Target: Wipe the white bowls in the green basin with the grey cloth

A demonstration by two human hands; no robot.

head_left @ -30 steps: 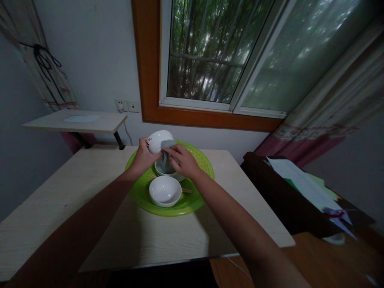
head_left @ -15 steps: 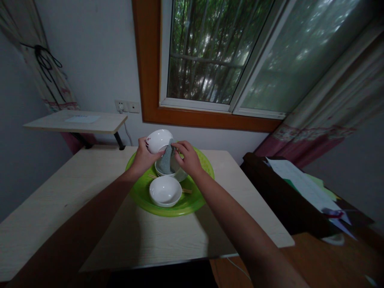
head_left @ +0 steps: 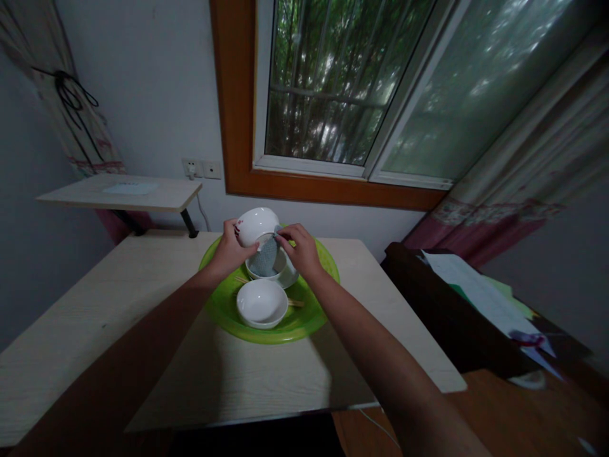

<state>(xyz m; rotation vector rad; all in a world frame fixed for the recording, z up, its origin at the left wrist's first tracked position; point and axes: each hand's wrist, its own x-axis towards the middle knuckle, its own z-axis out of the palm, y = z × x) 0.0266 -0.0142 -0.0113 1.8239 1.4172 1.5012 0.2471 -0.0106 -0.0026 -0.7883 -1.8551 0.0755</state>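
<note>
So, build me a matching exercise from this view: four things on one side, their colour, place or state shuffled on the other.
1. Left hand
2. Right hand
3. Basin
4. Chopsticks

A. pinching the grey cloth
B. lying partly hidden among bowls
C. gripping the tilted bowl
D. bright green, on the table

Pairs: 1-C, 2-A, 3-D, 4-B

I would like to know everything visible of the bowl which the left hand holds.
The bowl is white and glossy, apparently ceramic, with dark red marks on its outside near the left hand. It is tilted and held up over the green basin. The left hand grips its left side; a grey cloth, pinched by the right hand, meets its lower right part.
</note>
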